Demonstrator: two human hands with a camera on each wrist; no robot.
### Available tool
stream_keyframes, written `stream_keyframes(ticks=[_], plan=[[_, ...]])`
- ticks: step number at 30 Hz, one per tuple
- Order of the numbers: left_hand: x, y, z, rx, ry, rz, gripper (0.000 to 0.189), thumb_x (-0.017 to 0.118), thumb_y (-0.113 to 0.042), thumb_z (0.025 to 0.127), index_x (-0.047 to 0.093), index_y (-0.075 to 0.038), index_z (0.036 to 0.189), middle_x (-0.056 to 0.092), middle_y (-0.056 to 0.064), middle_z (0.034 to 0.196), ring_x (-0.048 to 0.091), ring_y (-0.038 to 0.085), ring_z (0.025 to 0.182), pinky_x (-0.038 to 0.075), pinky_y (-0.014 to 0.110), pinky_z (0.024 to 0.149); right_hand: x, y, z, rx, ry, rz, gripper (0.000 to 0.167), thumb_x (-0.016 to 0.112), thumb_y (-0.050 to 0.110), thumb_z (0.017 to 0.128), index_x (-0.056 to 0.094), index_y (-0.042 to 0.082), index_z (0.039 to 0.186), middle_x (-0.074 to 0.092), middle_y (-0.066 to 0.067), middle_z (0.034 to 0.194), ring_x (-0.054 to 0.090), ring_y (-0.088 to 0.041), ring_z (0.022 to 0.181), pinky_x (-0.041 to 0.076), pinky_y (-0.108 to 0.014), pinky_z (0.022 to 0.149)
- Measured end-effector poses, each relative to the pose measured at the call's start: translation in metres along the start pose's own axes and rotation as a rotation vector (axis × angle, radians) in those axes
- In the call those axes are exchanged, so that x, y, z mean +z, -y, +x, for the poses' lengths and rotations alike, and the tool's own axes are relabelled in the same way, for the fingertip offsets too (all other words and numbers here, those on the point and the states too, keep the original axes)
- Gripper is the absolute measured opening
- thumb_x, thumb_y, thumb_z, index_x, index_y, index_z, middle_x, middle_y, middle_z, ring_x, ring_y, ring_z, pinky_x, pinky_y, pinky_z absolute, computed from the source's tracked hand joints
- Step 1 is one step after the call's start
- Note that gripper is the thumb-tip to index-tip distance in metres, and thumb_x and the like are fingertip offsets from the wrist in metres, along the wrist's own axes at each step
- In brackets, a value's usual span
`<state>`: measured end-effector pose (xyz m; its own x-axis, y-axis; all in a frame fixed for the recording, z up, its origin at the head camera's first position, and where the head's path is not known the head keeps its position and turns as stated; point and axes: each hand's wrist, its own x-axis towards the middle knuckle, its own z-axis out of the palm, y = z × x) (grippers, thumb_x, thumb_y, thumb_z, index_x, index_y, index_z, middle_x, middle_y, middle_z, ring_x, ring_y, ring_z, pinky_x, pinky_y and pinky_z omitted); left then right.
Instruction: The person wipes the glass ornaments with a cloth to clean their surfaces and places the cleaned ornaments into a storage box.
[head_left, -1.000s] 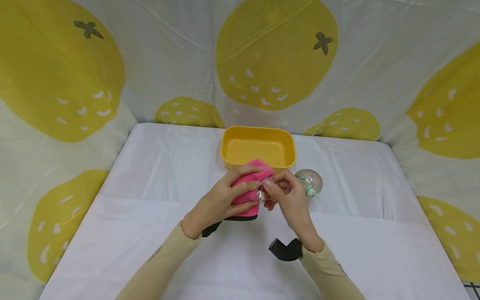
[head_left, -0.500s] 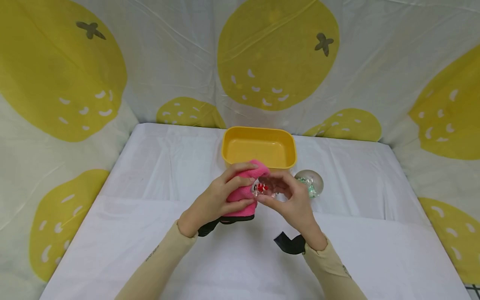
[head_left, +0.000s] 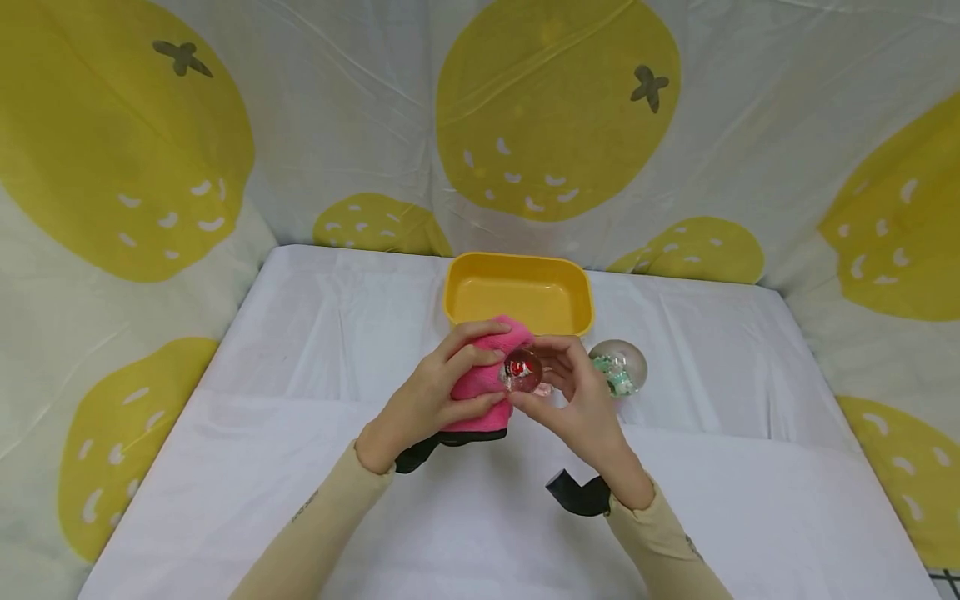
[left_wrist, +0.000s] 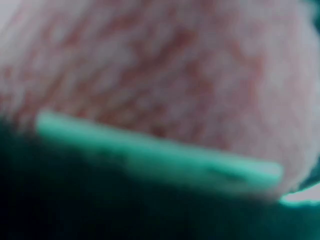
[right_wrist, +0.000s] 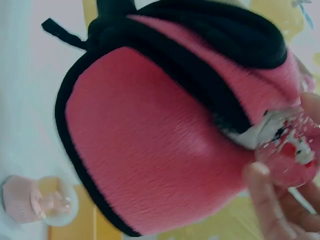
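On the near side of the yellow box (head_left: 517,293), the left hand (head_left: 442,385) grips a pink pouch (right_wrist: 145,135), and the right hand (head_left: 585,408) pinches a clear ball (head_left: 522,372). A larger ball (head_left: 620,367) is near the box's right corner.

A fuzzy pink bag (right_wrist: 150,140) with black edges is held up. A clear ball (head_left: 524,372), red inside, is held against it.

In the head view, the left hand (head_left: 422,392) covers part of the pink pouch (right_wrist: 155,145). Behind the pouch, the yellow box (head_left: 517,302) has its near wall partly hidden. In front of it, the sleeves (head_left: 322,525) run off the bottom edge, their lettering (head_left: 304,506) unreadably small. Beside the pouch, the right wrist view's edge cuts off the right hand (head_left: 583,400) and clear ball (head_left: 522,371). The left wrist view is too blurred to make out.
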<state>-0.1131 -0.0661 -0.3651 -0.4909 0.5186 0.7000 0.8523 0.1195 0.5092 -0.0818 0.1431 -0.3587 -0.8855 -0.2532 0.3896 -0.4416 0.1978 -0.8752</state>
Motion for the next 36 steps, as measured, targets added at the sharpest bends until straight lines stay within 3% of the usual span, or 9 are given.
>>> stream_keyframes(ticks=[5,10,13,15,20,24,29,32,36], plan=[[-0.002,-0.001,0.000,0.036,0.025,0.019,0.032,0.065,-0.029,0.092,0.053,-0.006,0.110,0.042,0.014,0.137,0.045,0.030,0.125,0.046,0.031,0.096,0.001,-0.002,0.000,-0.075,-0.044,0.033,0.046,0.080,-0.007,0.071,0.052,-0.008,0.108,0.059,-0.018,0.112,0.062,-0.019,0.093,0.054,-0.025,0.079],[0.003,-0.004,0.000,0.109,0.055,0.160,0.035,0.072,-0.023,0.087,0.054,-0.005,0.112,0.043,0.016,0.133,0.047,0.033,0.122,0.046,0.030,0.095,0.003,0.001,0.001,0.142,-0.113,0.181,0.024,0.071,-0.002,0.083,0.051,-0.009,0.095,0.065,-0.016,0.086,0.064,-0.018,0.063,0.056,-0.028,0.056],[0.006,-0.005,0.002,0.098,0.047,0.152,0.036,0.074,-0.020,0.086,0.054,-0.006,0.111,0.043,0.016,0.134,0.047,0.032,0.121,0.046,0.030,0.095,0.002,0.001,0.002,0.231,-0.079,0.213,0.023,0.063,0.004,0.089,0.046,-0.006,0.101,0.063,-0.015,0.075,0.059,-0.021,0.051,0.052,-0.028,0.047],[0.006,-0.005,0.003,0.078,0.027,0.100,0.035,0.073,-0.020,0.087,0.052,-0.006,0.111,0.043,0.016,0.135,0.047,0.031,0.122,0.046,0.031,0.095,-0.001,-0.001,0.002,0.194,-0.025,0.188,0.032,0.065,0.008,0.090,0.046,-0.006,0.111,0.063,-0.016,0.083,0.060,-0.022,0.058,0.054,-0.028,0.051],[0.001,-0.002,0.006,0.037,0.010,-0.033,0.032,0.065,-0.027,0.092,0.049,-0.007,0.111,0.042,0.016,0.137,0.044,0.030,0.125,0.047,0.033,0.095,-0.010,-0.004,0.001,-0.049,0.074,0.058,0.052,0.075,0.001,0.081,0.050,-0.002,0.126,0.057,-0.013,0.119,0.060,-0.022,0.100,0.054,-0.028,0.081],[0.000,-0.003,0.006,0.052,0.046,-0.014,0.033,0.064,-0.029,0.092,0.049,-0.007,0.111,0.042,0.015,0.136,0.045,0.030,0.125,0.047,0.031,0.095,-0.013,-0.006,0.001,-0.128,0.047,0.029,0.048,0.079,0.005,0.078,0.056,-0.004,0.120,0.061,-0.013,0.115,0.061,-0.021,0.098,0.053,-0.027,0.081],[0.005,-0.006,0.004,0.114,0.065,0.143,0.035,0.072,-0.023,0.087,0.052,-0.005,0.110,0.044,0.016,0.132,0.048,0.032,0.122,0.047,0.029,0.094,-0.005,-0.003,-0.001,0.040,-0.052,0.130,0.017,0.070,0.001,0.085,0.058,-0.006,0.094,0.067,-0.010,0.084,0.064,-0.020,0.063,0.056,-0.030,0.055],[0.007,-0.007,0.003,0.115,0.058,0.147,0.035,0.072,-0.021,0.087,0.052,-0.004,0.109,0.044,0.017,0.132,0.048,0.032,0.121,0.047,0.029,0.094,-0.001,0.000,-0.002,0.166,-0.087,0.162,0.013,0.064,0.002,0.088,0.053,-0.005,0.085,0.065,-0.011,0.070,0.059,-0.022,0.048,0.052,-0.032,0.044],[0.006,-0.004,0.003,0.069,0.017,0.063,0.031,0.069,-0.018,0.088,0.050,-0.005,0.109,0.044,0.017,0.134,0.048,0.031,0.121,0.047,0.031,0.094,-0.001,0.003,-0.001,0.145,-0.058,0.036,0.030,0.073,0.014,0.086,0.056,-0.004,0.102,0.066,-0.011,0.092,0.064,-0.016,0.070,0.056,-0.026,0.060]])
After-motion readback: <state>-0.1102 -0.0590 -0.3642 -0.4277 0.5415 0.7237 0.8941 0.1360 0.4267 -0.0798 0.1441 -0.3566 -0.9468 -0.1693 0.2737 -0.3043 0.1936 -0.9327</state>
